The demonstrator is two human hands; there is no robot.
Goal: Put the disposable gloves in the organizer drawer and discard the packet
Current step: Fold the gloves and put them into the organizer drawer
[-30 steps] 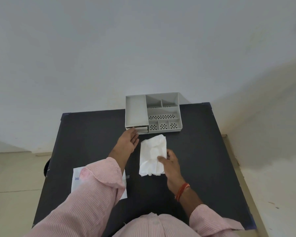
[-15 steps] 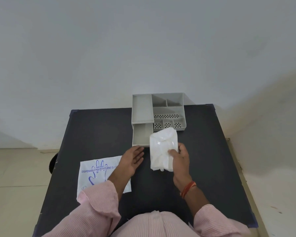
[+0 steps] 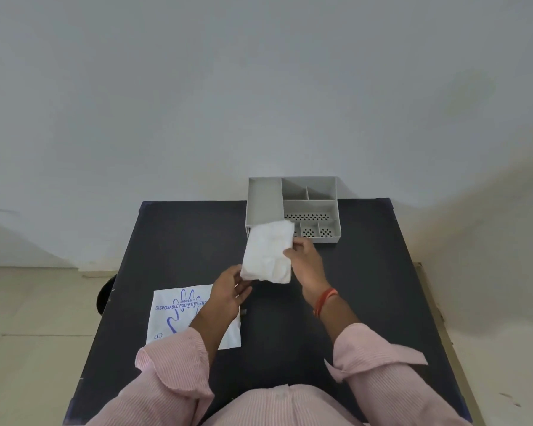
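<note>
A folded white stack of disposable gloves (image 3: 268, 252) hangs over the pulled-out drawer at the front left of the grey organizer (image 3: 263, 201). The stack hides almost all of the drawer. My right hand (image 3: 305, 261) pinches the stack's right edge. My left hand (image 3: 230, 289) holds its lower left corner. The empty white packet (image 3: 179, 315), printed in blue with a hand outline and "DISPOSABLE POLYETHYLENE", lies flat near the table's left edge, partly under my left forearm.
The organizer stands at the far edge of the dark table (image 3: 366, 287), against a white wall. It has several open compartments, some with perforated floors. A dark round object (image 3: 105, 295) shows on the floor beside the table's left edge.
The drawer slid out toward me. My right hand lifted the glove stack from the table and carried it over the drawer. My left hand left the drawer and took the stack's lower corner.
</note>
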